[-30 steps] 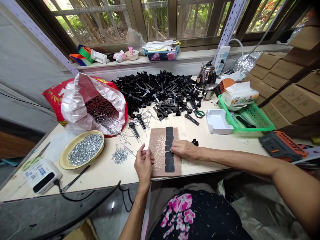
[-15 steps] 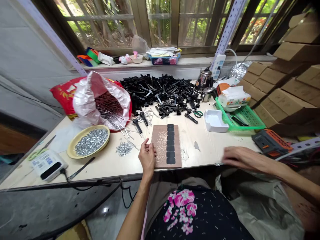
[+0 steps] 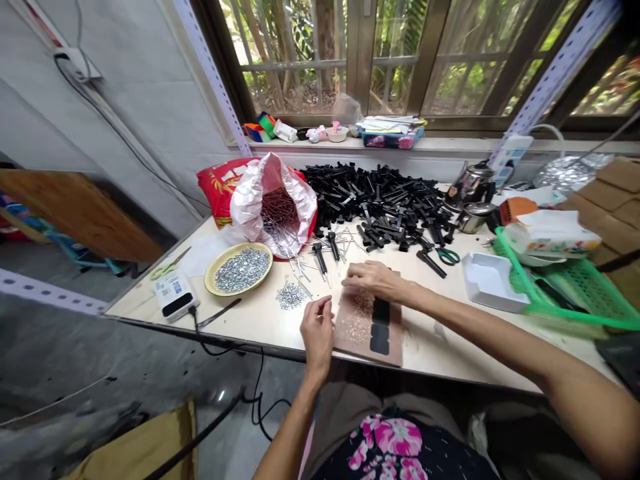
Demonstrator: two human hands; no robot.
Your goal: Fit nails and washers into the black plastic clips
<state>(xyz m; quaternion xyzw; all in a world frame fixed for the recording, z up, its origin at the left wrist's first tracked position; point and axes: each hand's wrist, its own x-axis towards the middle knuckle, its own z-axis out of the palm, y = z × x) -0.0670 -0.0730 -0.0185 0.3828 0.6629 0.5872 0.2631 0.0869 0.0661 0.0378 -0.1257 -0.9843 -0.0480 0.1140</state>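
A brown board (image 3: 356, 327) lies at the table's near edge, with a column of black pads (image 3: 380, 329) on it. My left hand (image 3: 317, 331) sits at the board's left edge, fingers curled and thumb against fingertips; what it pinches is too small to see. My right hand (image 3: 374, 279) lies palm down across the board's far end, hiding the upper pads, its fingers stretched left towards loose metal pins (image 3: 305, 272) and a few black-handled parts (image 3: 320, 255).
Behind are a big pile of black parts (image 3: 385, 197), a red and white bag of pins (image 3: 273, 200), a yellow plate of small metal bits (image 3: 241, 269) and a small heap (image 3: 291, 297). Right: scissors (image 3: 447, 255), white tray (image 3: 493, 283), green basket (image 3: 575, 297), kettle (image 3: 471, 187). Left: white device (image 3: 173, 293).
My right hand left the board, swung out right past the table edge, then came back onto the board's far end. The view has turned left. My left hand stayed at the board's left edge.
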